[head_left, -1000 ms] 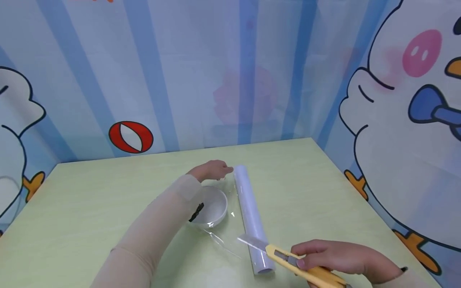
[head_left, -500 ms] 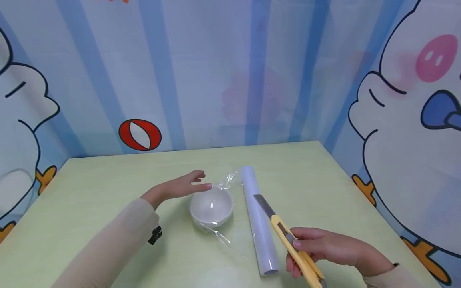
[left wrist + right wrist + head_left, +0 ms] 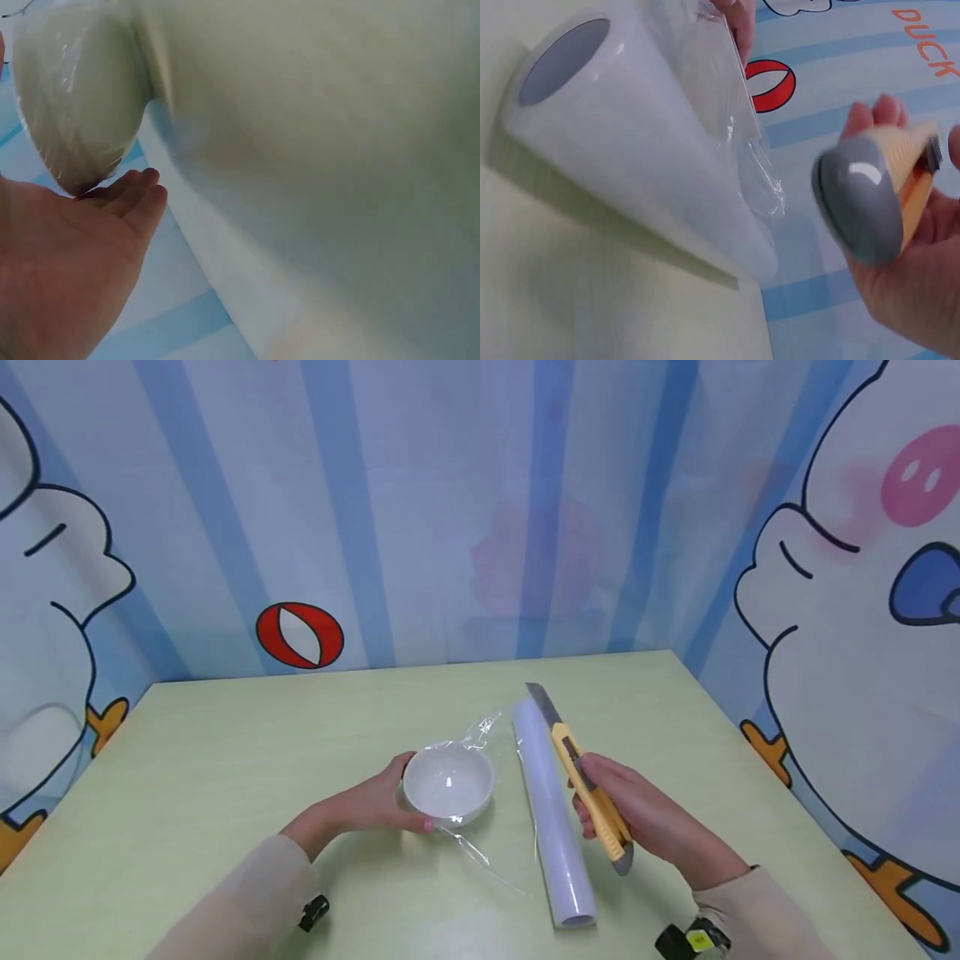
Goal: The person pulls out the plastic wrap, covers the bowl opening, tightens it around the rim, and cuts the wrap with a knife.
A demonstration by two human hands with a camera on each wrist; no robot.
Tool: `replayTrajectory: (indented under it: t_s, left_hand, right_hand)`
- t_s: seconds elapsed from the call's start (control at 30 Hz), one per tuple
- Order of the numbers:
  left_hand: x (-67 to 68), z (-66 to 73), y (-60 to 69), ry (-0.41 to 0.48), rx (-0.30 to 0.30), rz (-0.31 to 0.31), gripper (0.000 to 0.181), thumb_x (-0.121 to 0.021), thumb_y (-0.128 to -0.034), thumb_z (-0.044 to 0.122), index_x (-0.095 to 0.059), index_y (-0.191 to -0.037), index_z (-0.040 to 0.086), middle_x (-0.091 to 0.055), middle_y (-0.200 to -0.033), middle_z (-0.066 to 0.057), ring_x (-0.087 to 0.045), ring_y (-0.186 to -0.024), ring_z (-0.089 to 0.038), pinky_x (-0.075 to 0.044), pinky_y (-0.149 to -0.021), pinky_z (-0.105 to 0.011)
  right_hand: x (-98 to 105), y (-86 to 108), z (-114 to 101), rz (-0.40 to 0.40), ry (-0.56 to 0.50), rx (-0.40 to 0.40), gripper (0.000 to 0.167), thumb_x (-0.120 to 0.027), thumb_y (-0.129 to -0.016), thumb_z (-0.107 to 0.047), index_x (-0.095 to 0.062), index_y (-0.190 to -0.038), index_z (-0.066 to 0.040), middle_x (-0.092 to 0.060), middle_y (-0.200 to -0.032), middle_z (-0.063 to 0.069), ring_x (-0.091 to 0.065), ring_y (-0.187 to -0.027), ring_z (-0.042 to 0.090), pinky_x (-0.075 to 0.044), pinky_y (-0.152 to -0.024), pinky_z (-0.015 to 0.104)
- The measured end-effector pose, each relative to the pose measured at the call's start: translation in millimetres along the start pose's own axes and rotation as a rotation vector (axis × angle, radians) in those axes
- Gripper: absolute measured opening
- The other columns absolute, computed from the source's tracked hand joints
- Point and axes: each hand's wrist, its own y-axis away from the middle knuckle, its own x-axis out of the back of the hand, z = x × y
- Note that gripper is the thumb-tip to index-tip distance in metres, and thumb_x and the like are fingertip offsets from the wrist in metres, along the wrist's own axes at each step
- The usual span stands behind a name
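A white bowl (image 3: 448, 783) stands on the table, with clear plastic film (image 3: 483, 735) over it and loose film ends at its far right and near side. My left hand (image 3: 367, 797) holds the bowl's left side, thumb at the near rim and fingers on the far left. In the left wrist view the film-covered bowl (image 3: 82, 97) lies between thumb and fingers. My right hand (image 3: 637, 806) grips a yellow utility knife (image 3: 592, 793), its blade extended and pointing away over the roll's right side. The knife's grey end (image 3: 859, 199) faces the right wrist camera.
A long roll of clear plastic film (image 3: 555, 827) lies lengthwise to the right of the bowl, its hollow end towards me. The pale green table (image 3: 247, 735) ends at a cartoon-printed backdrop (image 3: 450, 527) at the back and both sides.
My left hand has come back from beyond the bowl, let go of the film and taken the bowl's left side. The right hand has raised the knife and moved it forward.
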Motion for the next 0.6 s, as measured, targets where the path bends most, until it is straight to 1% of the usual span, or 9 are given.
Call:
replayTrajectory:
  t_s: [0.1, 0.17, 0.3, 0.37, 0.5, 0.6]
  left_hand:
    - [-5.6, -3.6, -0.7, 0.035, -0.012, 0.028, 0.107, -0.081, -0.0648, 0.040, -0.014, -0.143, 0.010, -0.033, -0.140, -0.009, -0.035, -0.127, -0.027, -0.030, -0.105, -0.053]
    - [-8.6, -5.5, -1.4, 0.054, -0.021, 0.043, 0.107, -0.081, -0.0649, 0.040, -0.013, -0.142, 0.010, -0.033, -0.140, -0.009, -0.036, -0.127, -0.027, -0.028, -0.106, -0.053]
    - [-11.7, -8.2, -2.2, 0.078, -0.048, 0.064, 0.107, -0.082, -0.0651, 0.037, -0.014, -0.142, 0.009, -0.034, -0.139, -0.010, -0.037, -0.126, -0.027, -0.028, -0.107, -0.052]
    - [-11.9, -8.8, -2.2, 0.080, -0.059, 0.069, 0.106, -0.082, -0.0650, 0.036, -0.015, -0.142, 0.009, -0.034, -0.140, -0.010, -0.037, -0.126, -0.027, -0.028, -0.107, -0.051]
    - [-10.5, -7.8, -1.4, 0.065, -0.078, 0.063, 0.104, -0.082, -0.0660, 0.036, -0.016, -0.142, 0.009, -0.034, -0.140, -0.010, -0.038, -0.125, -0.027, -0.029, -0.107, -0.051]
    - [-8.9, -6.4, 0.1, 0.043, -0.094, 0.055, 0.102, -0.081, -0.0675, 0.036, -0.017, -0.141, 0.007, -0.034, -0.139, -0.012, -0.039, -0.125, -0.028, -0.030, -0.105, -0.051]
  right_hand:
    - [-4, -12.3, 0, 0.108, 0.006, -0.008, 0.064, -0.038, -0.090, -0.059, -0.039, -0.118, -0.001, -0.049, -0.076, 0.002, -0.052, -0.063, 0.013, -0.050, -0.064, 0.027]
    - [-6, -19.6, 1, 0.158, -0.005, -0.009, 0.065, -0.040, -0.089, -0.059, -0.039, -0.118, -0.002, -0.048, -0.074, 0.002, -0.051, -0.061, 0.013, -0.049, -0.061, 0.025]
    - [-8, -30.5, 4, 0.215, -0.037, -0.008, 0.062, -0.042, -0.090, -0.057, -0.041, -0.115, 0.000, -0.048, -0.071, 0.000, -0.049, -0.059, 0.012, -0.048, -0.059, 0.023]
    - [-8, -34.3, 6, 0.242, -0.041, -0.017, 0.059, -0.042, -0.091, -0.055, -0.043, -0.115, -0.001, -0.049, -0.071, 0.000, -0.049, -0.059, 0.012, -0.048, -0.059, 0.022]
    - [-8, -40.1, 11, 0.307, -0.030, -0.036, 0.052, -0.040, -0.093, -0.051, -0.045, -0.111, -0.003, -0.049, -0.071, 0.001, -0.049, -0.059, 0.012, -0.048, -0.058, 0.022]
    - [-8, -43.4, 13, 0.343, -0.017, -0.036, 0.047, -0.040, -0.095, -0.047, -0.046, -0.107, -0.002, -0.049, -0.070, 0.001, -0.049, -0.059, 0.012, -0.047, -0.058, 0.022]
